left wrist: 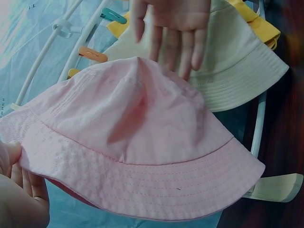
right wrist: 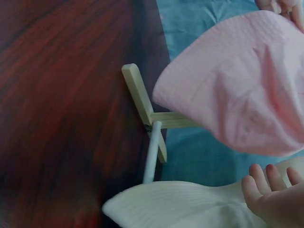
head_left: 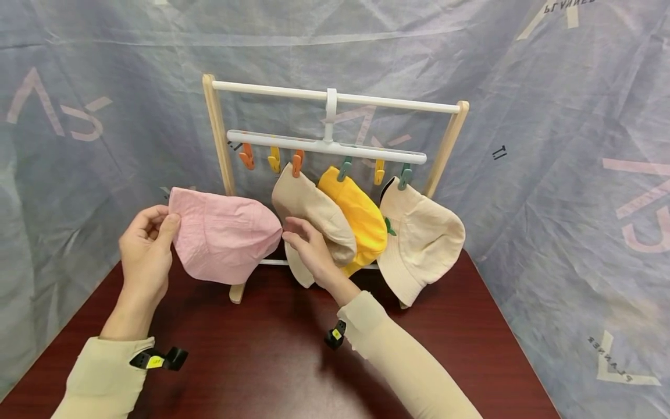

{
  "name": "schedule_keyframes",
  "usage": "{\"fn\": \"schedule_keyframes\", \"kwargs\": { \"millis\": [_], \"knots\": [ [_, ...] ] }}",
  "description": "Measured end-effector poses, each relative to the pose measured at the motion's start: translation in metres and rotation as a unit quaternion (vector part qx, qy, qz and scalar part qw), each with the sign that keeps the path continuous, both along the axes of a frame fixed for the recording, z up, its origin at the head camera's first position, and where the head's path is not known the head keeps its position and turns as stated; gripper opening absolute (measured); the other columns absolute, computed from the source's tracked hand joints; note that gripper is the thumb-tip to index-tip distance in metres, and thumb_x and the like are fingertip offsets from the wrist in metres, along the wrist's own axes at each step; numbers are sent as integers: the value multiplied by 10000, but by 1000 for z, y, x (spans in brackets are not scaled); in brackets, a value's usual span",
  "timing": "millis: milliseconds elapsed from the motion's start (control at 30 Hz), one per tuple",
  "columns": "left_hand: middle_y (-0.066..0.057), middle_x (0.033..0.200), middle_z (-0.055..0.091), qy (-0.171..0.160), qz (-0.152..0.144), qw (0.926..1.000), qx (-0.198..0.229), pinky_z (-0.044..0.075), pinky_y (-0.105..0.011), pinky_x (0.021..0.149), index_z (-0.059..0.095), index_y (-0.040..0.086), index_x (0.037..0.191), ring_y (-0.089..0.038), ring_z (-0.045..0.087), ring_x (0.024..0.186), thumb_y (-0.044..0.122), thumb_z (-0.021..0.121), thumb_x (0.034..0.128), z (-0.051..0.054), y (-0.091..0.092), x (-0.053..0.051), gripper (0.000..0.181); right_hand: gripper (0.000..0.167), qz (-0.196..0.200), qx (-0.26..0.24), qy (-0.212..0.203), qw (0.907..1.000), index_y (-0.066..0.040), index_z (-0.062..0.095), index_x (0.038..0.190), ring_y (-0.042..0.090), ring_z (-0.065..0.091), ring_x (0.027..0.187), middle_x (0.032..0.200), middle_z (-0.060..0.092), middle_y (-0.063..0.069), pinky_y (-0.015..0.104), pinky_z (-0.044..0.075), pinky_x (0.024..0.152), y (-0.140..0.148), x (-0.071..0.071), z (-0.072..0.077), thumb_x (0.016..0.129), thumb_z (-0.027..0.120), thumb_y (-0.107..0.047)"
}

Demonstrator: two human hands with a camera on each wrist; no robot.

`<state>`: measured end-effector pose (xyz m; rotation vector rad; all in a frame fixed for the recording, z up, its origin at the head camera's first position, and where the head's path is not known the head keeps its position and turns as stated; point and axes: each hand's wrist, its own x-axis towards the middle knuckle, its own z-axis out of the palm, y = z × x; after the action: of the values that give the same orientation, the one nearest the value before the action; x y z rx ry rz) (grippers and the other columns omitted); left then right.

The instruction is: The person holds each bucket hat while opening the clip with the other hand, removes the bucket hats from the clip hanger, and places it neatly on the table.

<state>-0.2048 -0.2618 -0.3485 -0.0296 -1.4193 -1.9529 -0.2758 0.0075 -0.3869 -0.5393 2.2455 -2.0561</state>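
Observation:
A pink bucket hat (head_left: 225, 235) hangs in the air to the left of the rack, pinched at its brim between the thumb and fingers of my left hand (head_left: 146, 250). Beside the hat's crown is my right hand (head_left: 314, 250), its fingers extended and loosely bent; in the right wrist view a small gap shows between fingertips and cloth. Behind that hand hangs a beige bucket hat (head_left: 306, 203) under an orange clip (head_left: 298, 163). A yellow hat (head_left: 361, 218) hangs from a green clip (head_left: 344, 168), and a cream hat (head_left: 426, 235) from another green clip (head_left: 405, 176).
A white clip hanger (head_left: 293, 142) is hooked on the top bar (head_left: 398, 103) of a wooden-sided rack (head_left: 449, 142). An orange clip (head_left: 247, 156) and two yellow clips (head_left: 274, 159) hold nothing. The rack stands on a dark red table (head_left: 251, 355), before a grey cloth backdrop (head_left: 131, 46).

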Motion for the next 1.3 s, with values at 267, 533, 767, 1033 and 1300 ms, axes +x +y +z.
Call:
{"fn": "schedule_keyframes", "kwargs": {
  "millis": [267, 533, 767, 1033, 1300],
  "knots": [
    [-79, 936, 636, 59, -24, 9998, 164, 497, -134, 700, 719, -34, 1053, -135, 557, 803, -55, 723, 967, -1, 2, 4, 89, 518, -111, 162, -339, 9992, -57, 565, 1501, 277, 651, 1271, 1406, 674, 131, 400, 508, 1098, -5, 7, -23, 997, 674, -108],
    [-89, 961, 623, 64, -97, 9994, 334, 518, -143, 746, 711, -19, 1050, -156, 570, 842, -76, 704, 969, -3, 5, 7, 99, 529, 55, -126, -788, 9968, -54, 546, 1506, 296, 649, 1272, 1415, 659, 149, 421, 512, 1088, -12, 10, -46, 994, 677, -66],
    [-96, 982, 606, 55, -104, 9988, 483, 529, -145, 774, 707, -15, 1049, -164, 578, 870, -74, 702, 970, -4, 5, 10, 99, 485, 269, -577, -928, 9936, -30, 558, 1486, 270, 647, 1265, 1411, 648, 175, 402, 517, 1101, -19, 9, -64, 1011, 660, -37],
    [-97, 977, 598, 81, -111, 9986, 512, 529, -151, 778, 708, -14, 1051, -168, 573, 864, -70, 703, 972, -7, 6, 10, 96, 439, 245, -818, -1096, 9903, -18, 598, 1431, 362, 625, 1301, 1344, 676, 165, 450, 521, 1098, -30, 11, -74, 998, 672, -32],
    [-97, 980, 583, 46, -65, 9982, 590, 526, -145, 771, 709, -8, 1051, -170, 564, 861, -69, 713, 967, -7, 4, 9, 104, 435, 132, -853, -1231, 9886, -3, 608, 1405, 196, 680, 1139, 1278, 699, 140, 525, 513, 1096, -39, 13, -76, 977, 683, -23]
  ]
}}
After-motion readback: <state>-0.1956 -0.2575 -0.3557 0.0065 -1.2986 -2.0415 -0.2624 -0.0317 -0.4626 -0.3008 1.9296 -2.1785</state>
